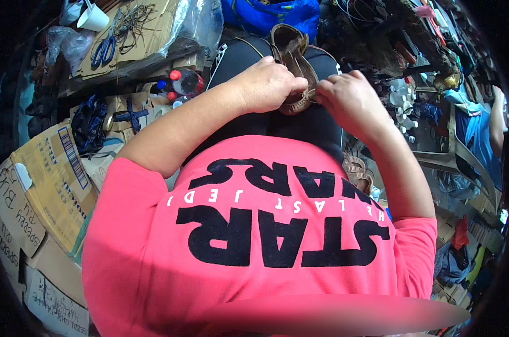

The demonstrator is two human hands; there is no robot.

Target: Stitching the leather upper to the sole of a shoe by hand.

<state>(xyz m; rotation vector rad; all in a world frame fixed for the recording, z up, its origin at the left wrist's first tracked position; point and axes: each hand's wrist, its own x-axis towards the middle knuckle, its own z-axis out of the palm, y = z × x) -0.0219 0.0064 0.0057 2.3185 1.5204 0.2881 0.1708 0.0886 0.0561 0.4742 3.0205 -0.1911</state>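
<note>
Count, wearer's hands: two, one left hand (270,85) and one right hand (351,102). Brown shoe (297,56) between them: one. Blue-handled scissors (104,51): one pair. White cup (93,19): one. Bright blue bag (265,18): one. On the left, red bottle caps (175,74): two; blue bottle cap (161,85): one. Another person's arm (497,122), far right: one. Tan shoes (355,165) near the right forearm: probably two, partly hidden.

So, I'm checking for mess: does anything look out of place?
The tangle of strands beside the blue-handled scissors, upper left, looks untidy against the flat cardboard beneath. I can't make out damage on the brown shoe.
</note>
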